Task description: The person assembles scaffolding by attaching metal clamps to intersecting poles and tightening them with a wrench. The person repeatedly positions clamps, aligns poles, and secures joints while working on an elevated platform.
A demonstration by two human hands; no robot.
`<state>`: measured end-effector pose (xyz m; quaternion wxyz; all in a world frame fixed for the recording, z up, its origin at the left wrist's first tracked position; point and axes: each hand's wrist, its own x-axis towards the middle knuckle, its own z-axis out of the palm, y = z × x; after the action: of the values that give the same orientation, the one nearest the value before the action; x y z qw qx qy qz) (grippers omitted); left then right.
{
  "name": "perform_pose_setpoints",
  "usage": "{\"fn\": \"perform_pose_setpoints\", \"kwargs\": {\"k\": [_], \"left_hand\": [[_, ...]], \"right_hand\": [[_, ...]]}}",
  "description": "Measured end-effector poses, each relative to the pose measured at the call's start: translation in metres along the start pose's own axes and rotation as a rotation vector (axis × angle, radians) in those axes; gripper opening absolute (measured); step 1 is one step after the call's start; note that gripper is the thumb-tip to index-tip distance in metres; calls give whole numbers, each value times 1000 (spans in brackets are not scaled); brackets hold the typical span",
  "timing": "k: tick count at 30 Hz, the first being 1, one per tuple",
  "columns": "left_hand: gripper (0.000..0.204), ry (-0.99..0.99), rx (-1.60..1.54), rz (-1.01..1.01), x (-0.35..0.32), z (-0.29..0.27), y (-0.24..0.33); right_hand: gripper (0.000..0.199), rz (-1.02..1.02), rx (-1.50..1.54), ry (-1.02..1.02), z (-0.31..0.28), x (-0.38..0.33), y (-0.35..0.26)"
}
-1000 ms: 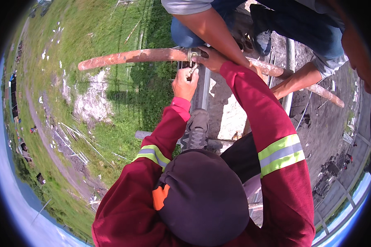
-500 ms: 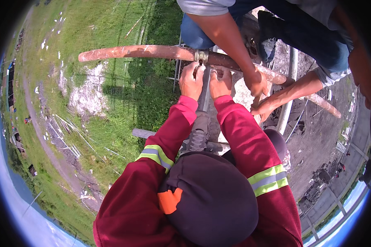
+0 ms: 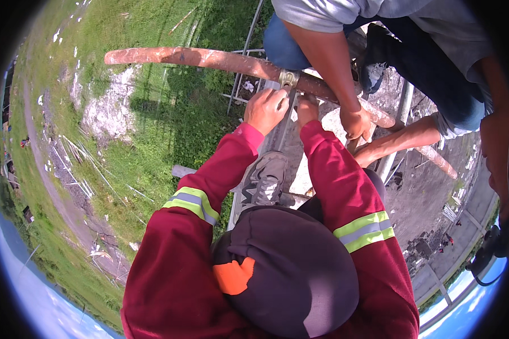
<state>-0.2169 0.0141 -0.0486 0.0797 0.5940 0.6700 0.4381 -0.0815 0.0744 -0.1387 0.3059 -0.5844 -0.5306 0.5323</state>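
Note:
A metal scaffold coupler (image 3: 289, 78) is fastened around a long, rust-red pipe (image 3: 209, 58) that crosses the far side of the view. My left hand (image 3: 267, 111) is just below the coupler, fingers curled in a pinch; whatever lies between them is hidden. Close to its right, my right hand (image 3: 307, 110) bends its fingers down under the pipe, and their tips are out of sight. A co-worker's hand (image 3: 355, 122) is beside the pipe to the right, and the other hand (image 3: 370, 153) reaches in below it.
The co-worker's jeans-clad knee (image 3: 281, 42) is behind the pipe. My grey shoe (image 3: 267, 181) rests near a short pipe end (image 3: 182, 171). A pale upright pole (image 3: 397, 133) stands to the right. Far below lie grass (image 3: 169, 121) on the left and grey ground (image 3: 424, 186) on the right.
My view has shifted, and the pipe tilts more down to the right. My left hand has drawn slightly away from the coupler, leaving more of it visible. My right hand has turned, hiding its fingers.

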Motion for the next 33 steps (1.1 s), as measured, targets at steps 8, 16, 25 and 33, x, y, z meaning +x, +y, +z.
{"fn": "perform_pose_setpoints", "kwargs": {"k": [8, 16, 25, 33], "left_hand": [[16, -161, 36, 135, 6, -11, -17], [24, 68, -67, -82, -20, 11, 3], [17, -196, -15, 358, 14, -13, -24], [20, 77, 45, -129, -9, 13, -1]], "right_hand": [[53, 385, 695, 37, 12, -44, -96], [49, 342, 355, 164, 19, -36, -99], [57, 354, 173, 61, 5, -28, -92], [37, 243, 454, 36, 4, -36, -107]]}}
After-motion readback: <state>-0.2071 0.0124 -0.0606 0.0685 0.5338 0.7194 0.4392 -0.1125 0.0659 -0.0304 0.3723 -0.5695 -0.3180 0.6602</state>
